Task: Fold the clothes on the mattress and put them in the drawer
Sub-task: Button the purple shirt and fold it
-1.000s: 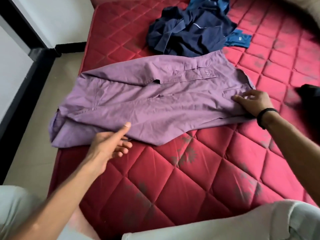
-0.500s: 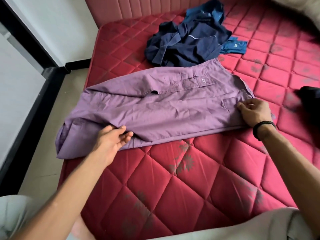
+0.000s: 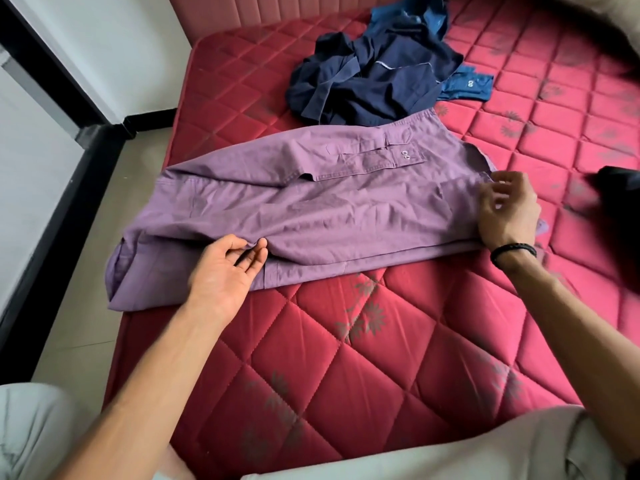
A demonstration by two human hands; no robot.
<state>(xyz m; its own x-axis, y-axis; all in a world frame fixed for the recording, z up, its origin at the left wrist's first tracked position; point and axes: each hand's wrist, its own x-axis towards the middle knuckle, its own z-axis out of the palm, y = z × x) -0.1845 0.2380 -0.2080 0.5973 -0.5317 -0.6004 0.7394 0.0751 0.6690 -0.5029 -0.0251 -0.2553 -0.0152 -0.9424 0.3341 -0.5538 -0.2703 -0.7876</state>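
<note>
Head view is showing the shirt (image 3: pixel 329 209) lying flat across the mattress (image 3: pixel 346 358), its length running left to right, sleeves already laid in over the body and a buttoned cuff uppermost near the far edge; its left end is hanging a little past the mattress edge over the floor (image 3: pixel 90 271). I am working on the first garment, so the task is looking early: folding is under way and no drawer is showing anywhere. My left hand (image 3: pixel 225 271) is lying palm up at the near hem, fingers fairly straight, the fingertips (image 3: pixel 258 245) tucking under a small ridge of cloth rather than clamping it; I am judging this a loose lift, not a firm hold. My right hand (image 3: pixel 507 209) is sitting at the collar end, fingers curled and seeming to pinch the edge of the fabric, though blur is making the exact contact hard to read. Next, I am thinking, both hands need a real hold on their ends so the shirt can be folded across its length, the hanging end brought in first, with the cloth kept taut so the sleeves are not slipping out. Beyond the shirt a navy heap (image 3: pixel 374 77) is waiting, just touching its far edge, with a blue piece (image 3: pixel 467 85) peeking out beside it. A dark thing (image 3: pixel 620 188) is sitting at the right, too blurred to name.
</note>
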